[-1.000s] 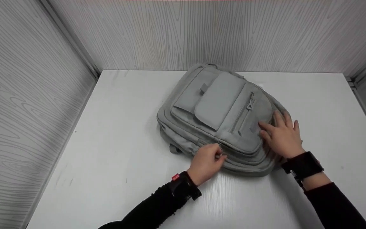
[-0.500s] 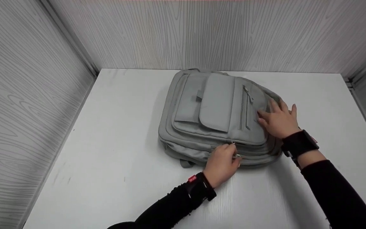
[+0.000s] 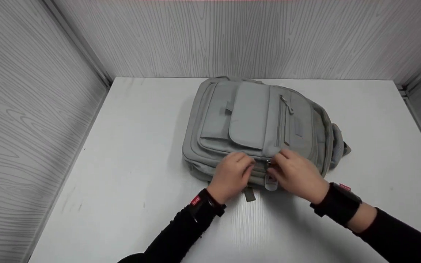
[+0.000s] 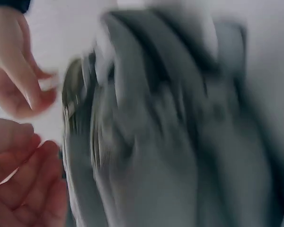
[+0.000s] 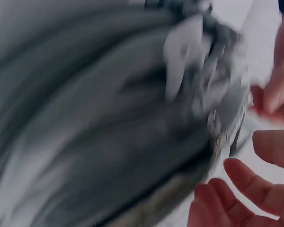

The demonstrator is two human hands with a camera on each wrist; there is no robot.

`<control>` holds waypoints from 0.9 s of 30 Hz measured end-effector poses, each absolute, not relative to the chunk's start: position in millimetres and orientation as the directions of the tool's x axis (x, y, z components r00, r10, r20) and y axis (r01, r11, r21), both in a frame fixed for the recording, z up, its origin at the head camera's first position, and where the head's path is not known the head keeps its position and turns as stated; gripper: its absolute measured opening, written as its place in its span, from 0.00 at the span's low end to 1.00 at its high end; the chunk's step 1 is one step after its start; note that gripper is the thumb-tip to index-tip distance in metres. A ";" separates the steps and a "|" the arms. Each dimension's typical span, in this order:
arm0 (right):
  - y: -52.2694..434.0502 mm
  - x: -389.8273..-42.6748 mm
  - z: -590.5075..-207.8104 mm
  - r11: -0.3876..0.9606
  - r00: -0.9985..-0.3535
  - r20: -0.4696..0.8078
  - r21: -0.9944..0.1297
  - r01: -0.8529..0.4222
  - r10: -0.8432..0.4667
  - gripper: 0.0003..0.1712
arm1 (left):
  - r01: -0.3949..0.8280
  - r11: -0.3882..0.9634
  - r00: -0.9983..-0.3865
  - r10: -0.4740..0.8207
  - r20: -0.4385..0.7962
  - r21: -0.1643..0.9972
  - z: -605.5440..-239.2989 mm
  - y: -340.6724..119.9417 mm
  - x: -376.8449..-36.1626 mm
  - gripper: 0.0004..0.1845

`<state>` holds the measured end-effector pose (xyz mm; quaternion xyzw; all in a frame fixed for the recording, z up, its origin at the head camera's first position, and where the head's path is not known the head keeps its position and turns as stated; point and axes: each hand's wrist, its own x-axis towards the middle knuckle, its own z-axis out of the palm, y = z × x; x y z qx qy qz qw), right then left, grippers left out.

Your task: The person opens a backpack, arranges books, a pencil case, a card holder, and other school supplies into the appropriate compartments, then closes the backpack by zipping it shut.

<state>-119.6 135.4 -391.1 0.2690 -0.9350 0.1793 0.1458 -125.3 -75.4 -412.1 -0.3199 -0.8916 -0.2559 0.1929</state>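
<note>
A grey backpack (image 3: 250,113) lies front side up, its near side edge toward the person. My left hand (image 3: 230,176) is at that edge with fingers loosely curled; in the left wrist view the left hand (image 4: 26,184) shows nothing between its fingers. Just to the right, my right hand (image 3: 300,176) has its fingertips at the zipper, beside a pale hanging tag (image 3: 271,184). The right wrist view shows the right hand (image 5: 246,203) with thumb and fingers apart, close to a metal zipper pull (image 5: 214,122). Motion blurs the bag in both wrist views.
The bag lies on a white table (image 3: 133,153), backed by a wood-grain panel (image 3: 210,40). More panels stand left and right. A strap end (image 3: 249,194) pokes out at the bag's near side, and a padded strap (image 3: 336,146) at its right.
First the backpack turned slightly. Since then my left hand has moved left along the near edge, and my right hand has come from the bag's right end to the zipper area.
</note>
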 end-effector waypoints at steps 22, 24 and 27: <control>110.3 -116.9 -402.5 0.890 -0.925 0.209 -0.274 -0.365 -0.316 0.24 | 0.564 0.809 -0.529 0.509 0.680 -0.167 -431.4 -37.7 -140.0 0.05; 114.5 -115.5 -400.5 0.873 -0.928 0.194 -0.322 -0.366 -0.317 0.21 | 0.539 0.818 -0.519 0.509 0.687 -0.200 -432.7 -34.7 -140.7 0.04; 122.3 -114.0 -398.5 0.852 -0.927 0.193 -0.368 -0.373 -0.322 0.19 | 0.513 0.823 -0.501 0.517 0.694 -0.243 -433.5 -31.3 -142.6 0.05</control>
